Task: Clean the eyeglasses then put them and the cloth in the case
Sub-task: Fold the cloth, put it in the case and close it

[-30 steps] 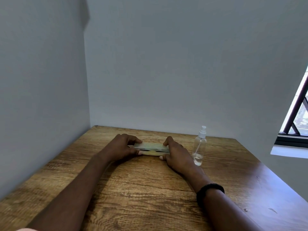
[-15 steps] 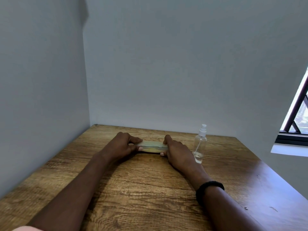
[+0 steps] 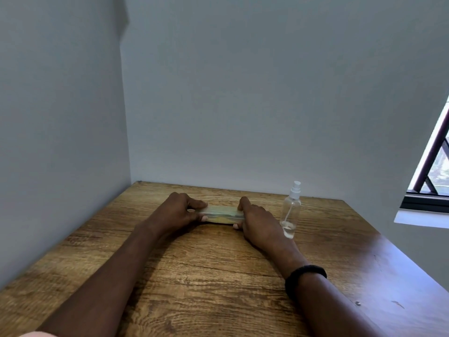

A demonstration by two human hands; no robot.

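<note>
A flat, translucent eyeglass case lies on the wooden table, lid down. Something pale yellow-green shows through it; I cannot make out the glasses or the cloth. My left hand grips the case's left end, thumb at the front, fingers over the top. My right hand grips the right end the same way.
A clear spray bottle with a white nozzle stands upright just right of my right hand, a little liquid at its bottom. Grey walls close the table's left and far sides. A window is at the right. A black band circles my right wrist.
The case had a dark gap along its front a second ago; now the lid is pressed flat. Both hands stay on its ends.
</note>
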